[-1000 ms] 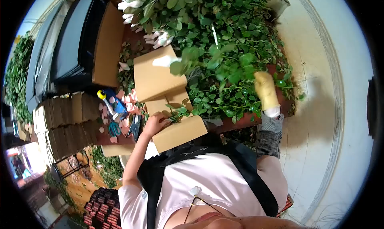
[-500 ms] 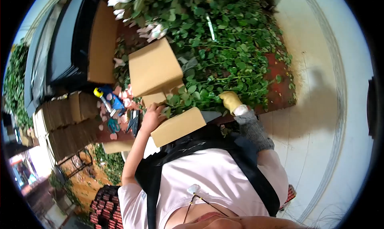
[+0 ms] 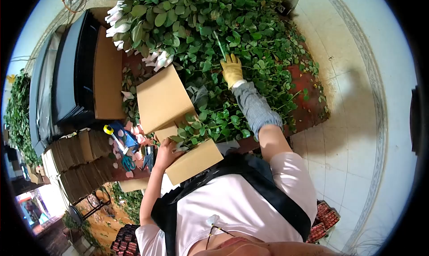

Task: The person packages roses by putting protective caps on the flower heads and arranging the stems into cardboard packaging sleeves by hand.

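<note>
My left hand [image 3: 167,155], bare, has its fingers curled at the left edge of a folded cardboard sheet [image 3: 194,162] near my apron. Leafy green stems [image 3: 210,128] lie against that sheet, and its upper flap [image 3: 165,99] stands behind them. My right hand [image 3: 232,71] wears a yellow glove and a grey sleeve cover. It reaches over the heap of leafy stems [image 3: 263,55], fingers extended. Their tips are at the lower end of a thin pale green-white strip [image 3: 219,45]; whether they touch it I cannot tell.
Stacked cardboard sheets [image 3: 109,77] stand at the left, with more brown cardboard [image 3: 80,151] below. Teal scissors [image 3: 128,162], a yellow-capped tool [image 3: 108,130] and pink petals lie on the red table [image 3: 308,95]. White-wrapped flower heads [image 3: 117,28] are at upper left.
My right hand has moved up and left from the stems beside the cardboard to the pale strip on the leaf heap. My left hand stays at the cardboard; the view has shifted slightly.
</note>
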A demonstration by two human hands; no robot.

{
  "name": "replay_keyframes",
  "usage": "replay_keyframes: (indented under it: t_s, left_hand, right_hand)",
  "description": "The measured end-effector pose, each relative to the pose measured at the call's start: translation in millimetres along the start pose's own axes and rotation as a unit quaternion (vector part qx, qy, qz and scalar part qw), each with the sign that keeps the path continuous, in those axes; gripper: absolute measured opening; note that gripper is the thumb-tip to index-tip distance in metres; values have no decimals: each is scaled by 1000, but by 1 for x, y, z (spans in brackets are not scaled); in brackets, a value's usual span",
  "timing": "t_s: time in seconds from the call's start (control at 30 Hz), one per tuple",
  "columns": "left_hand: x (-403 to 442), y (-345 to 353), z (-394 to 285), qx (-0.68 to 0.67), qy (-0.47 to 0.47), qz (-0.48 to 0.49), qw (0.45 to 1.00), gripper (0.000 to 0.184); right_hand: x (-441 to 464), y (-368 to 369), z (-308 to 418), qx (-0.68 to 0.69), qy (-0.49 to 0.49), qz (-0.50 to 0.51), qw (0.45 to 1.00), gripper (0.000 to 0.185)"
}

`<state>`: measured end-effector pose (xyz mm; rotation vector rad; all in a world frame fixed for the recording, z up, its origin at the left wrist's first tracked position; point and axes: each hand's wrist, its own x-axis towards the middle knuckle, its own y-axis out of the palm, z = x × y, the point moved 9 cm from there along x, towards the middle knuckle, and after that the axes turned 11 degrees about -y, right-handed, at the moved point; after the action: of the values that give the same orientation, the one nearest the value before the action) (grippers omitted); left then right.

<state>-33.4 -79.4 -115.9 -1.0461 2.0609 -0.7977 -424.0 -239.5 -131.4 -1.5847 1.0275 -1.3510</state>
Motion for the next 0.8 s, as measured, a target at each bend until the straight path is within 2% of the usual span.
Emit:
replay_keyframes:
  t_s: [0.03,0.07,0.1,0.13,0.17,0.2,0.23,0.27,0.3,0.33,0.43,0.5,0.53,0.57,0.6,0.67,0.7,0.77,0.8]
  left_hand:
    - [-2,1,1,-1,-2,0,1000,41]
    - [-1,1,2,-4,0,-4,1000,42]
    - [0,1,4,-8,0,-10,1000,42]
    - [-1,1,5,-16,10,-17,1000,45]
    - [-2,2,9,-21,2,-22,1000,45]
    - [-3,2,10,-14,2,-29,999,47]
    - [-3,2,10,-7,4,-35,999,50]
    - [-2,4,12,-1,-25,-11,1000,58]
    - [0,4,15,-3,-27,-15,1000,58]
    - [0,5,17,-14,-21,-28,999,60]
    - [-1,4,17,-34,-5,-47,998,60]
    - [-1,6,17,-9,8,-48,999,60]
    - [-1,2,13,7,5,-45,999,58]
    - [-3,0,8,5,14,-39,999,52]
    - [-5,-3,4,3,14,-38,999,48]
    - [-6,-5,5,5,16,-34,999,44]
    - [-3,2,11,18,4,-3,1000,38]
    - [0,4,12,31,-7,27,999,33]
    - [-3,-8,-5,115,45,-40,992,28]
  right_hand:
    - [6,6,3,22,-14,59,998,21]
    - [12,25,-18,121,97,181,971,15]
    - [15,-9,-35,152,164,37,974,12]
    - [22,-32,-46,-80,95,11,992,11]
    - [10,-81,-56,-45,69,-146,986,12]
    - [-8,-109,-75,21,76,-247,966,14]
    - [-11,-147,-82,22,34,-204,978,21]
    - [-21,-168,-89,48,-5,-203,978,29]
    - [-28,-200,-87,130,-23,-190,973,38]
    - [-37,-216,-91,172,-5,-162,972,42]
    - [-62,-234,-67,238,-47,-54,969,47]
    - [-76,-230,-15,367,-72,8,927,47]
    - [-82,-227,18,327,-123,-19,937,43]
    - [-93,-205,43,254,-134,50,956,38]
    - [-103,-181,66,202,-129,108,965,37]
    - [-139,-111,82,220,-73,129,964,24]
    - [-147,-97,90,241,-49,133,960,20]
    - [-150,-102,112,149,-134,104,974,15]
    - [-152,-103,109,196,-112,46,973,15]
